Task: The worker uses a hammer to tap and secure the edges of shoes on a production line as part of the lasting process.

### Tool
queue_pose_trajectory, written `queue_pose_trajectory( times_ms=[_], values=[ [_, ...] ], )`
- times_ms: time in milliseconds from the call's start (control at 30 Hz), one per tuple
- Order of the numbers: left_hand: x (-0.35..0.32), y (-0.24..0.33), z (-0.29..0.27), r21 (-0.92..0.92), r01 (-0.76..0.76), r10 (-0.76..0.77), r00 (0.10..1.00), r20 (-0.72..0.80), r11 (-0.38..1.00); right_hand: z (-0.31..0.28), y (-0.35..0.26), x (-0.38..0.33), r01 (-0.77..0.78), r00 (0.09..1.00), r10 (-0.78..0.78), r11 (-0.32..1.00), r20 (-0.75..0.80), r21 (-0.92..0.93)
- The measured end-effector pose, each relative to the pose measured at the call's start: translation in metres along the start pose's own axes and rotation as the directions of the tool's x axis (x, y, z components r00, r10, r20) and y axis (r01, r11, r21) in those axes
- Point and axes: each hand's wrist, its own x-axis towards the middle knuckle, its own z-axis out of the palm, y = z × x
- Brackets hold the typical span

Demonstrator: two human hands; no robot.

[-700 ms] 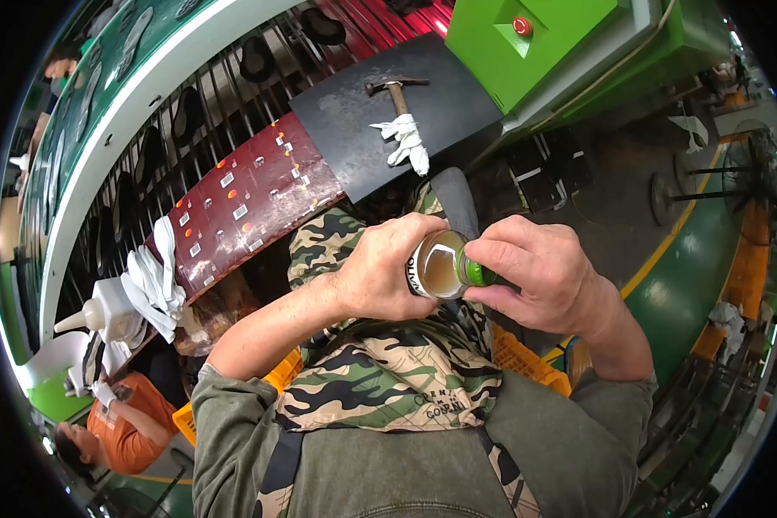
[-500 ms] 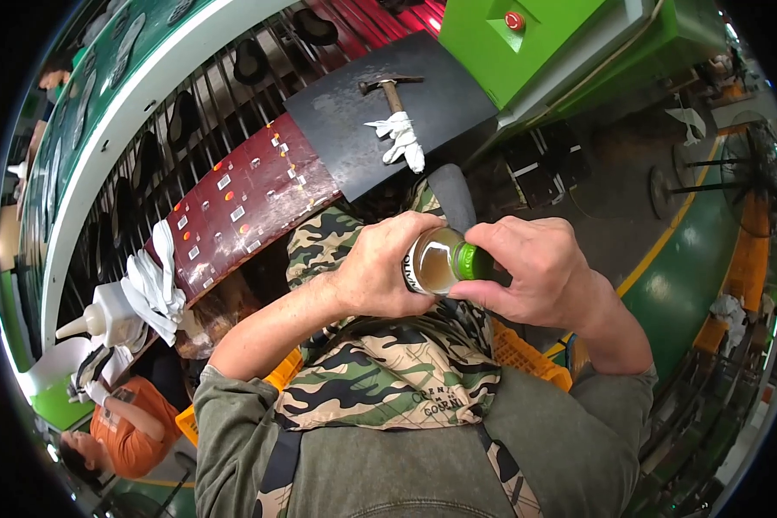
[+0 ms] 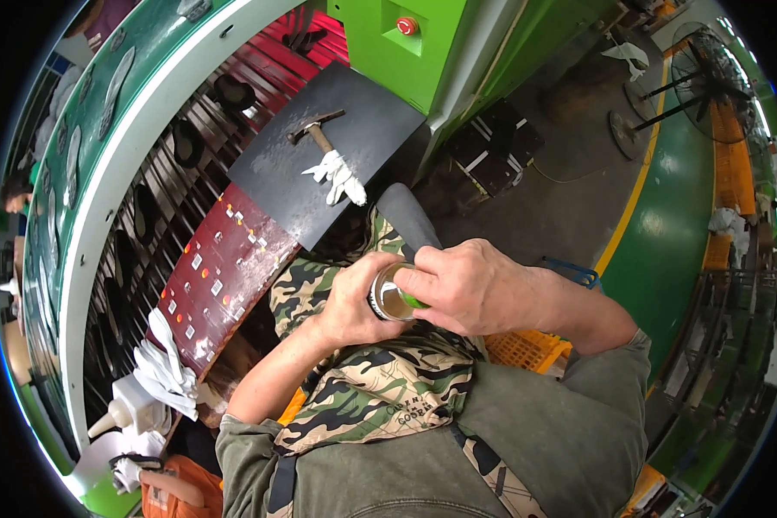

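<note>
My left hand [image 3: 352, 298] is closed round a clear bottle [image 3: 387, 300] with a brownish liquid in it, held above my lap. The fingers of my right hand [image 3: 468, 285] grip its green cap [image 3: 413, 301], most of which they cover. The bottle's mouth end points toward my right hand. Beyond my hands, a hammer [image 3: 320, 136] with a wooden handle lies on a dark grey sheet [image 3: 276, 177], its grip end wrapped in a white glove or cloth [image 3: 343, 180].
A dark red board [image 3: 200, 298] with stickers adjoins the sheet. White gloves [image 3: 166, 378] and a white nozzle bottle [image 3: 136, 406] stand at left, near a co-worker in orange [image 3: 180, 494]. Shoe soles [image 3: 187, 142] lie on the roller conveyor. A green machine [image 3: 380, 60] rises ahead; a fan [image 3: 708, 82] stands right.
The view has turned, so the bench things appear further left and lower. My hands have shifted left in the picture, and my right hand now covers more of the cap and bottle.
</note>
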Motion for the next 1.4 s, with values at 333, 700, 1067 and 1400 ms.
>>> queue_pose_trajectory(
  times_ms=[333, 700, 1067, 1400],
  values=[
    [0.015, -0.062, 0.002, -0.011, 0.342, -0.341, 0.937, 0.076, 0.94, 0.028, 0.169, -0.044, -0.654, 0.742, 0.653, 0.755, -0.152, 0.05],
    [-0.029, -0.156, -0.126, -0.648, 0.481, -0.804, 0.425, -0.417, 0.59, 0.101, 0.454, -0.093, -0.909, 0.417, 0.837, 0.38, -0.355, -0.172],
    [0.029, -0.319, -0.351, -0.859, 0.054, -0.861, 0.07, -0.505, 0.508, 0.12, 0.516, -0.082, -0.89, 0.447, 0.826, 0.37, -0.343, -0.268],
    [0.006, -0.359, -0.361, -0.791, -0.162, -0.804, -0.029, -0.594, 0.591, 0.114, 0.27, 0.035, -0.561, 0.547, 0.817, 0.519, -0.182, 0.645]
  ],
)
